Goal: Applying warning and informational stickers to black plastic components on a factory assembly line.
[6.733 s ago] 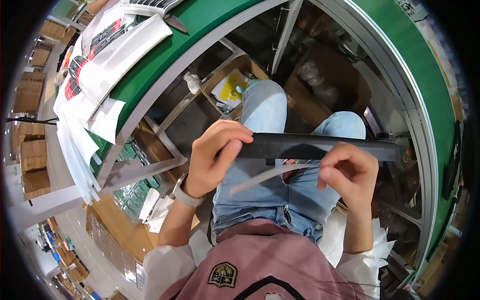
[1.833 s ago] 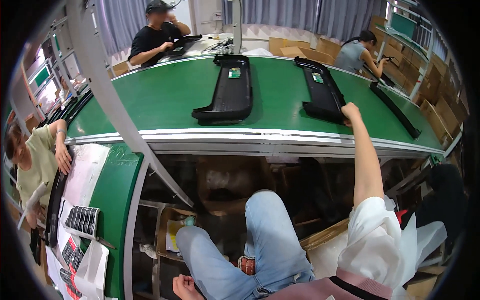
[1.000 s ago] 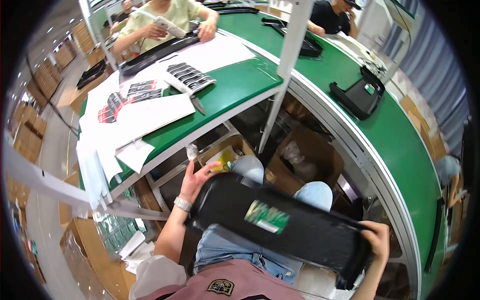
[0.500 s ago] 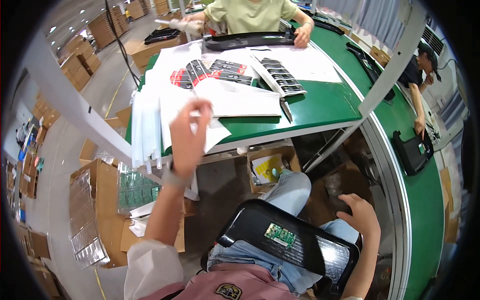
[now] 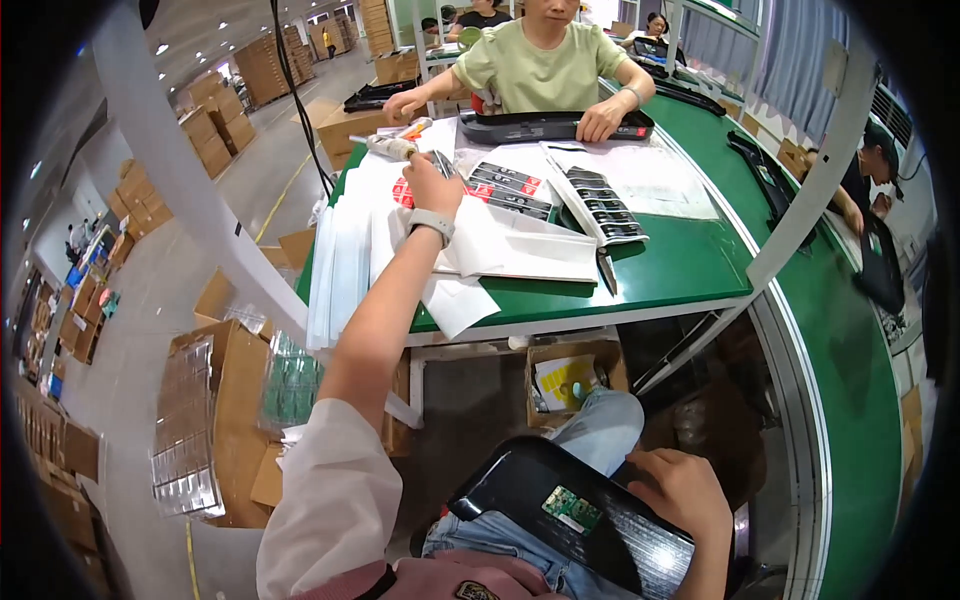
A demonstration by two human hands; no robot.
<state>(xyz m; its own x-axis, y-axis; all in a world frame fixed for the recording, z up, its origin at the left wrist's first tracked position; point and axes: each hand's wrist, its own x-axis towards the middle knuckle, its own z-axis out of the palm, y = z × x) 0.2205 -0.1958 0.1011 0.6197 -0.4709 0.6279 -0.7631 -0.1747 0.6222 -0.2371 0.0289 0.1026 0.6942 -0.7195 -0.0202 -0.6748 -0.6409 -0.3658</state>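
Observation:
A black plastic housing with a small green circuit board on it lies tilted across my lap. My right hand is over its right part, fingers apart and holding nothing. My left arm stretches over the green table. There my left hand has its fingers curled onto a black label sheet; its fingertips are partly hidden. Beside it lie more black and red label sheets and white backing paper. A strip of black labels rests further right.
Across the table a person in a light green shirt has a hand on a long black housing. A white nozzled tool and small pliers lie on the table. White posts flank me; cardboard boxes stand left and below.
My left hand has reached forward onto the label sheets. My right hand has moved inward over the housing. The person opposite has let go of the white tool. My view has tilted up.

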